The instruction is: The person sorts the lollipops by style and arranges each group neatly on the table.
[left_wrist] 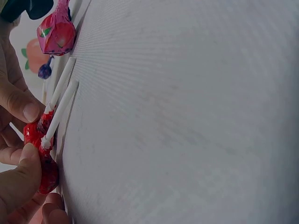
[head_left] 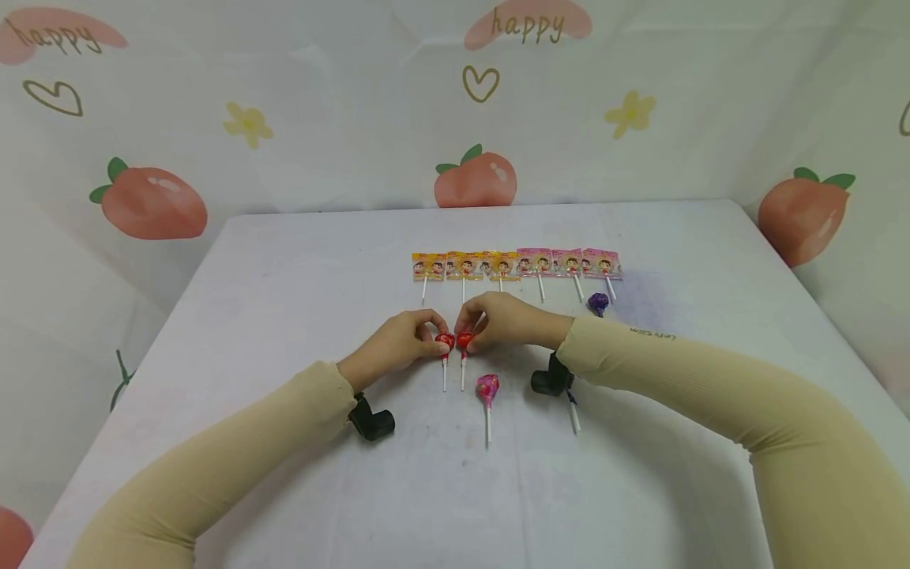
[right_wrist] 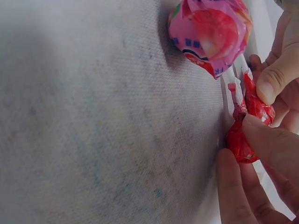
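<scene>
Side by side at the middle of the table are two red-wrapped lollipops, their white sticks pointing toward me. My left hand (head_left: pixel 398 340) pinches the left red lollipop (head_left: pixel 445 341) by its head between thumb and fingers. The right red lollipop (head_left: pixel 464 341) is pinched the same way by my right hand (head_left: pixel 513 318). In the left wrist view, the left hand's red lollipop (left_wrist: pixel 48 176) is nearest the camera, and the two sticks run nearly parallel. Close to both hands, a pink lollipop (head_left: pixel 487 389) lies with its stick toward me.
Behind the hands runs a row of flat-wrapped lollipops, yellow packets (head_left: pixel 464 266) on the left and pink packets (head_left: pixel 567 262) on the right. A purple lollipop (head_left: pixel 598 303) lies beyond the right forearm. Another white stick (head_left: pixel 574 416) shows beside the black right wrist camera (head_left: pixel 549 381).
</scene>
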Motion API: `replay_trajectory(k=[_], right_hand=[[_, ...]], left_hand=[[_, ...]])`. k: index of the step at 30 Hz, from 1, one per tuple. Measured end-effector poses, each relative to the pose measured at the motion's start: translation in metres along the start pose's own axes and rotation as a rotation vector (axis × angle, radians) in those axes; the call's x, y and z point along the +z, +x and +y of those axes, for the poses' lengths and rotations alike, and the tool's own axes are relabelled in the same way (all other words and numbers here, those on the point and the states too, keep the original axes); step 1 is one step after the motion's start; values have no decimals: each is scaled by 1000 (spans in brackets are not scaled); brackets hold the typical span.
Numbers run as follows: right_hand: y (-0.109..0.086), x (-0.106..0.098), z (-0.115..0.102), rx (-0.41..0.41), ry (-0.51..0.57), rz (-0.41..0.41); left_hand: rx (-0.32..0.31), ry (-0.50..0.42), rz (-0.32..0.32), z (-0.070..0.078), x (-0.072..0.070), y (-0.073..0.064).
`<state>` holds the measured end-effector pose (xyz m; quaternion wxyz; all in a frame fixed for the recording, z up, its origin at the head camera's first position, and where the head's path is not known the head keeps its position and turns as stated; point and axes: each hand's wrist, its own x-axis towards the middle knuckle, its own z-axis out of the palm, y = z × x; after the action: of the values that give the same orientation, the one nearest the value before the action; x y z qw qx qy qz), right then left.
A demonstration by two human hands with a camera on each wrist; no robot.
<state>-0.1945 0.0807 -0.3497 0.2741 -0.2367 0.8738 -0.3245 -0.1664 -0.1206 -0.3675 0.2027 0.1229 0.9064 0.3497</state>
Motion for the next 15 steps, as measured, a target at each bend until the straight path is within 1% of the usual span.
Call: replay_trajectory(k=[10,15], right_hand=[[-1,-1,-2,2,-13,2],[0,-1,0,-18,-18,7]], left_hand=[[-5,-6,-5,1,-1,0],[-8,-11,-16,1,-1,0]])
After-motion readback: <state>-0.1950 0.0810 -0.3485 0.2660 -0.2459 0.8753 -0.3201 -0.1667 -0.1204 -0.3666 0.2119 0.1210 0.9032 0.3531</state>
